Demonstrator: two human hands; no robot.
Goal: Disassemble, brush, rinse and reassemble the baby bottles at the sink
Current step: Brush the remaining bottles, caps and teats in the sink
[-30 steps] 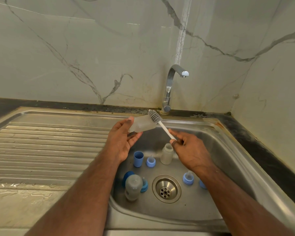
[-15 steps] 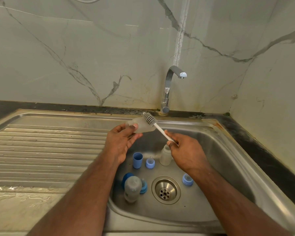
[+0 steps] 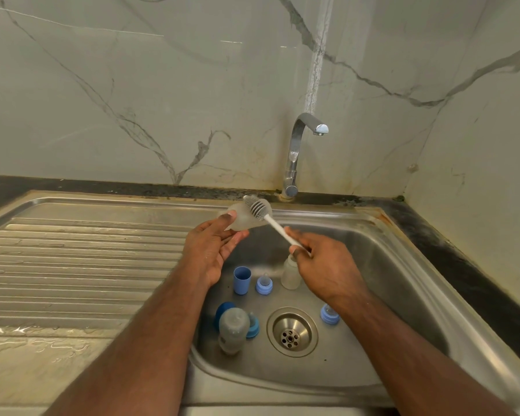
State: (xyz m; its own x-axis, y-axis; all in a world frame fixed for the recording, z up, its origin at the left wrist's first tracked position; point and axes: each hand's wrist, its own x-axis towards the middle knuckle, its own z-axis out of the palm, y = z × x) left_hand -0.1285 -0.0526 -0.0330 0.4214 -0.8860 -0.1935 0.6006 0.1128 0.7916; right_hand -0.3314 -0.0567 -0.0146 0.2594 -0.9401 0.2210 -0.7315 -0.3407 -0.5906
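Bottle point(image 3: 243, 219), frosted and cloudy, is being gripped at its base by the left hand point(image 3: 212, 249) over the sink point(image 3: 403, 283), while the brush point(image 3: 257, 205), pinched by the right hand point(image 3: 321, 262), is being laid against its side. Probably it's getting slippery, so it could easily be dropped onto the parts below.

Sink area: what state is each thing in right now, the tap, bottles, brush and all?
Tap: off, no water running.
Left hand: holds a frosted bottle.
Frosted bottle: capless, tilted.
Right hand: grips the brush handle.
Brush: bristle head against the bottle.
Second bottle: upright, open.
Third bottle: lying on its side.
Blue cap: standing, detached.
Drain: unplugged.
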